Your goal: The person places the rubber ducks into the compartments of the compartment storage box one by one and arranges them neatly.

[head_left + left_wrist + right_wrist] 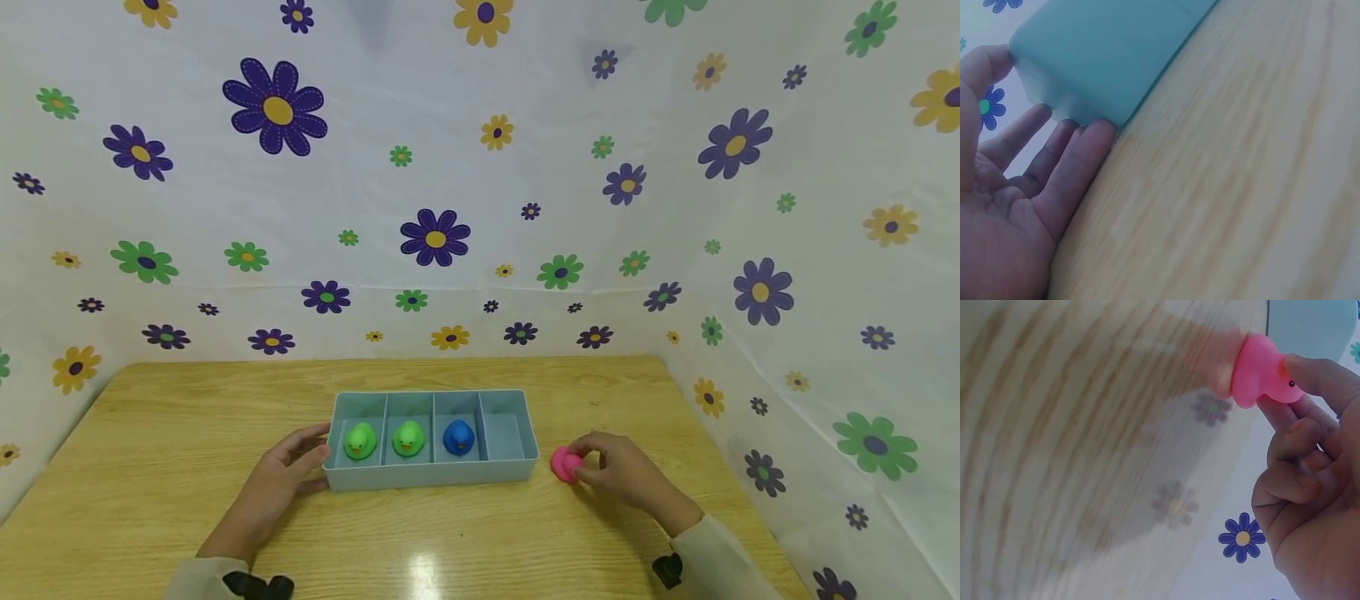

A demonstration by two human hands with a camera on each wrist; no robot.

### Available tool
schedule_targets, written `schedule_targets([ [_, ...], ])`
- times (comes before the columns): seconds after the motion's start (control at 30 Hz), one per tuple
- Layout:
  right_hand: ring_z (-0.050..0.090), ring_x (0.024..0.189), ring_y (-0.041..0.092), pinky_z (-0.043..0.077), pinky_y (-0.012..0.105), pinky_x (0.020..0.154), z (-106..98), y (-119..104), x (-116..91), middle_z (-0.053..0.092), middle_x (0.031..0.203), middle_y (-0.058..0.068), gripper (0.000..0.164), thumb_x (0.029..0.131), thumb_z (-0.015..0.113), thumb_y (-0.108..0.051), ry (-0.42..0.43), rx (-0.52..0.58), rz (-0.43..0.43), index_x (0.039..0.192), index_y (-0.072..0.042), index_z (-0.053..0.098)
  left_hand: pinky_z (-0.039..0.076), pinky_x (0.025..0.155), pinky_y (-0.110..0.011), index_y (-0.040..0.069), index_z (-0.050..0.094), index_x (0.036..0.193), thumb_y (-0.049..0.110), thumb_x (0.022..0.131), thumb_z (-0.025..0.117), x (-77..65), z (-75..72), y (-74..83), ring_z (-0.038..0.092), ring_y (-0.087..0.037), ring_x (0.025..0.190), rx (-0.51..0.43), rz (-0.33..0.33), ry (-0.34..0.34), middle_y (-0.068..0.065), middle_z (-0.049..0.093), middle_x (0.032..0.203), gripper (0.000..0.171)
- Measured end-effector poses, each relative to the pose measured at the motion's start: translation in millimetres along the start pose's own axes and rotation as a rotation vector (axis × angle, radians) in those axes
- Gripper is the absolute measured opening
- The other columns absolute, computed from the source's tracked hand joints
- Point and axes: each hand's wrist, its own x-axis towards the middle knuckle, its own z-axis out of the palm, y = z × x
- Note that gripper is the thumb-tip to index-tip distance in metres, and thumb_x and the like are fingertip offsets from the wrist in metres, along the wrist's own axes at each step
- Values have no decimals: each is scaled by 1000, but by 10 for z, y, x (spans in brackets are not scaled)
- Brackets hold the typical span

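Observation:
On the table stands a pale blue tray [431, 474] divided into several compartments in a row. Two green rubber ducks [360, 441] sit in the two left compartments, one in each. A blue rubber duck [458, 437] is in the third, and the rightmost holds nothing. My left hand [283, 472] touches the tray's left end with its fingertips; in the left wrist view its fingers [1075, 162] reach fairly straight to the end wall. To the right of the tray, my right hand [626, 472] pinches a pink rubber duck [1257, 374] by the head, thumb against fingers.
The wooden table [217, 417] extends around the tray on all sides. A white sheet with a flower print [360, 183] hangs behind the table and along its sides. Dark wrist straps [258, 586] sit over the light sleeves.

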Motion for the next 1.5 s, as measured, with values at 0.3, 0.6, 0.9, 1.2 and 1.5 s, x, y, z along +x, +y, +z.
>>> schedule_targets([
  [0.3, 49, 69, 6, 46, 24, 58, -74, -12, -25, 72, 109, -2, 17, 95, 77, -20, 68, -64, -10, 111, -16, 76, 62, 92, -37, 6, 39, 158, 34, 107, 60, -13, 5, 10, 58, -15, 117, -16, -7, -3, -20, 48, 144, 62],
  [0.6, 40, 58, 4, 36, 22, 49, -269, -216, 94, 70, 98, -5, 24, 91, 82, -15, 250, -92, -123, 114, -12, 77, 62, 91, -38, 7, 40, 158, 34, 106, 61, -9, -2, -7, 58, -18, 118, -18, -10, 4, -20, 48, 144, 62],
  [0.9, 43, 59, 5, 40, 23, 51, -126, -608, 391, 70, 99, -7, 23, 91, 81, -20, 212, -17, -202, 114, -15, 78, 62, 92, -39, 8, 39, 159, 32, 107, 60, -5, -7, -13, 55, -23, 124, -16, -4, -5, -20, 46, 147, 61],
  [1.2, 56, 76, 11, 50, 25, 65, 176, -718, 633, 73, 102, -6, 22, 92, 80, -22, 106, -144, -176, 112, -14, 77, 62, 93, -39, 8, 40, 158, 34, 106, 61, -5, 6, 14, 53, -30, 130, -13, -1, -1, -20, 46, 150, 61],
  [1.5, 65, 84, 14, 59, 33, 78, 328, -721, 707, 73, 95, -5, 20, 91, 81, -24, 64, -316, -157, 107, -13, 77, 62, 92, -39, 8, 40, 158, 33, 106, 61, 1, -20, -4, 56, -24, 125, -19, 4, -4, -20, 47, 147, 61],
])
